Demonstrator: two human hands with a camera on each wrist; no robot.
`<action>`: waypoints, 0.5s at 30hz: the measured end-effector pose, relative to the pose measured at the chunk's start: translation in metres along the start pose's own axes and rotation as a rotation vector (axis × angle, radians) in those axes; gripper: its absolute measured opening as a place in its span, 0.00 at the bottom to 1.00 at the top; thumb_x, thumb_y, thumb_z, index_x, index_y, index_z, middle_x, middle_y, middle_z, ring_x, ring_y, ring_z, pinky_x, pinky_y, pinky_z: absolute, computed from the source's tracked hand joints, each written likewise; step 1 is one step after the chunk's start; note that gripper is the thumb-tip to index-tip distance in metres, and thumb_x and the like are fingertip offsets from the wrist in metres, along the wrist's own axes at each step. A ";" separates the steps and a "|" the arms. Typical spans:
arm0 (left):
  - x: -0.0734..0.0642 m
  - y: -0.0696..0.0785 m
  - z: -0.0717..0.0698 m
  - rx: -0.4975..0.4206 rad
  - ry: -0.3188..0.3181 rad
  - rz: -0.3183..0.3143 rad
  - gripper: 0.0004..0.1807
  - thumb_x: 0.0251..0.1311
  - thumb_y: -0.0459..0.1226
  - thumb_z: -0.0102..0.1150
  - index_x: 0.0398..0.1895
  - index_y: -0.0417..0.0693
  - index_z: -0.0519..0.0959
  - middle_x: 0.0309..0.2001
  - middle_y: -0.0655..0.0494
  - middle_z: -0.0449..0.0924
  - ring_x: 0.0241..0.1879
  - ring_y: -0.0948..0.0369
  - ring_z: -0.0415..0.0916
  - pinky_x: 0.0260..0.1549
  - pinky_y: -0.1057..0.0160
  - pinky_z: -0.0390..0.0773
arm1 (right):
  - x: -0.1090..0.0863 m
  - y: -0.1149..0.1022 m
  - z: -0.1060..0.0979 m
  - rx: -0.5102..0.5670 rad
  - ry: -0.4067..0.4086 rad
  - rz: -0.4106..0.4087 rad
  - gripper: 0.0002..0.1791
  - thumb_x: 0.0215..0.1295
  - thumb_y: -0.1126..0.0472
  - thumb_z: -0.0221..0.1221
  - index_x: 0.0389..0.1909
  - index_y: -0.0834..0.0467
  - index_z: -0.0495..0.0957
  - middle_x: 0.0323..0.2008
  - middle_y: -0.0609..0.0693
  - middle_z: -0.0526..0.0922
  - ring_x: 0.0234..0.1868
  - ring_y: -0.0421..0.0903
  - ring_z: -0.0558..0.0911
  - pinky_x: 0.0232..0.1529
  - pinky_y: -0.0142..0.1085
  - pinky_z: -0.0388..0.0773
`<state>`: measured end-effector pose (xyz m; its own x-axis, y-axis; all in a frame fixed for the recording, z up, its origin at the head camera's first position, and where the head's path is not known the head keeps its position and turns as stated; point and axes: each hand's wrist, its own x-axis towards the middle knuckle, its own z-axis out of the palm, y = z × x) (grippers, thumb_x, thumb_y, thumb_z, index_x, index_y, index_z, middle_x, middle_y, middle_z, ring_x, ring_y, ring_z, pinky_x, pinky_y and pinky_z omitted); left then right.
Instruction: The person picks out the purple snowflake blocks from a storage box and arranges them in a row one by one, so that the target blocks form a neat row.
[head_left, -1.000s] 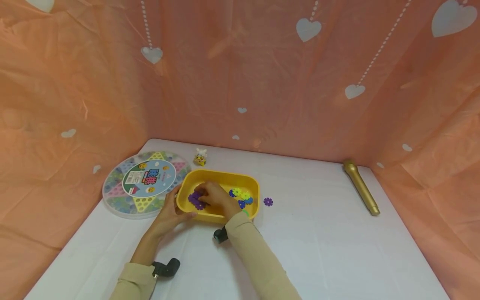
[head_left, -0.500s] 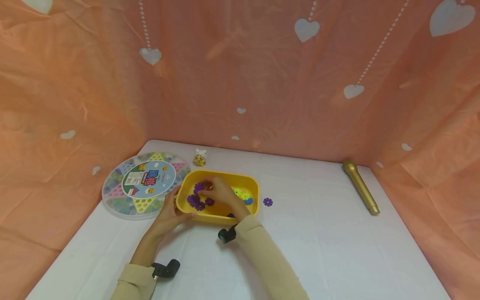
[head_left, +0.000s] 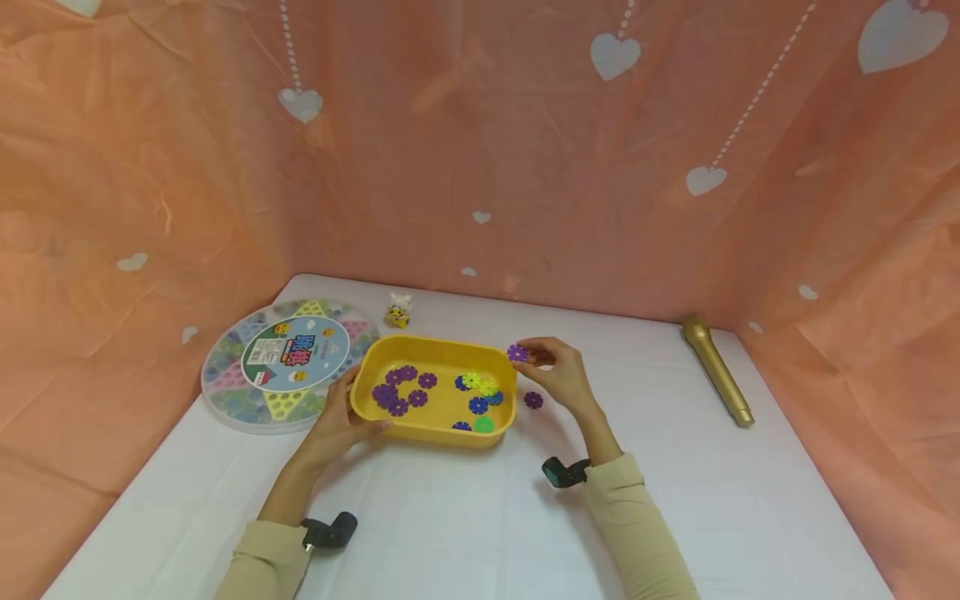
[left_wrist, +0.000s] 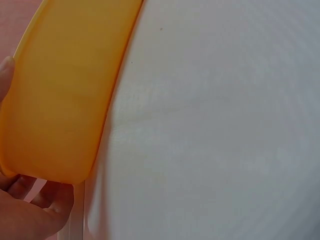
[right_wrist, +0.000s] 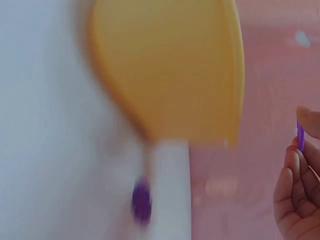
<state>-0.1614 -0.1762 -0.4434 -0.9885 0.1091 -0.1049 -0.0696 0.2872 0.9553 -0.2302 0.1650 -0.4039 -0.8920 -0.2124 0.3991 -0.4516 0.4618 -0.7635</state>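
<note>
A yellow plastic basin (head_left: 431,437) stands on the table, and my left hand (head_left: 330,427) grips its left end, thumb along the front wall. In the left wrist view the fingers (left_wrist: 56,202) curl against that end. Just beyond the basin's right rim, my right hand (head_left: 561,373) pinches a purple snowflake disc (head_left: 517,352) between thumb and fingers. The right wrist view shows this disc edge-on. Below that hand another purple disc (head_left: 533,400) lies on the table. Inside the basin, several purple discs (head_left: 387,395) gather at left; blue discs (head_left: 478,406), yellow-green discs (head_left: 487,388) and a green disc (head_left: 483,424) lie at right.
A round Chinese checkers set (head_left: 288,367) in a clear case lies left of the basin, close to my left hand. Behind the basin stands a small white-and-yellow figurine (head_left: 399,310). A gold microphone (head_left: 716,371) lies at the far right. Orange cloth (head_left: 540,208) hangs behind the table.
My right hand has come out of the basin and moved right, past its rim, with a purple disc. The purple discs inside are more spread out. My left hand keeps its hold.
</note>
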 end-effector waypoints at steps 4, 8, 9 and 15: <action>0.001 -0.001 0.000 -0.016 -0.003 0.010 0.59 0.48 0.35 0.69 0.73 0.50 0.35 0.70 0.39 0.36 0.69 0.40 0.43 0.66 0.46 0.53 | -0.014 0.020 -0.027 -0.043 0.061 0.013 0.19 0.50 0.64 0.68 0.44 0.65 0.80 0.37 0.59 0.81 0.34 0.48 0.80 0.40 0.31 0.81; 0.001 -0.002 0.000 -0.014 0.002 0.016 0.59 0.47 0.36 0.70 0.73 0.49 0.36 0.70 0.39 0.36 0.68 0.39 0.44 0.66 0.45 0.53 | -0.028 0.033 -0.044 -0.078 0.078 0.062 0.19 0.49 0.65 0.69 0.43 0.66 0.80 0.36 0.59 0.81 0.33 0.44 0.80 0.37 0.25 0.79; 0.001 -0.002 0.000 -0.016 0.003 0.018 0.58 0.47 0.35 0.70 0.73 0.49 0.36 0.70 0.39 0.36 0.68 0.39 0.45 0.66 0.45 0.53 | -0.031 0.036 -0.046 -0.084 0.079 0.076 0.19 0.49 0.65 0.69 0.43 0.66 0.80 0.35 0.59 0.81 0.33 0.44 0.80 0.36 0.24 0.79; 0.000 -0.002 0.001 -0.027 0.005 0.025 0.58 0.48 0.35 0.69 0.73 0.49 0.37 0.69 0.40 0.38 0.68 0.40 0.46 0.65 0.46 0.55 | -0.046 0.053 -0.048 -0.123 0.045 0.162 0.19 0.50 0.65 0.68 0.44 0.65 0.80 0.35 0.58 0.81 0.33 0.44 0.80 0.37 0.26 0.78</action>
<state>-0.1616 -0.1758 -0.4456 -0.9907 0.1111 -0.0791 -0.0480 0.2583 0.9649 -0.2117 0.2406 -0.4385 -0.9495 -0.0894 0.3009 -0.2940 0.5889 -0.7528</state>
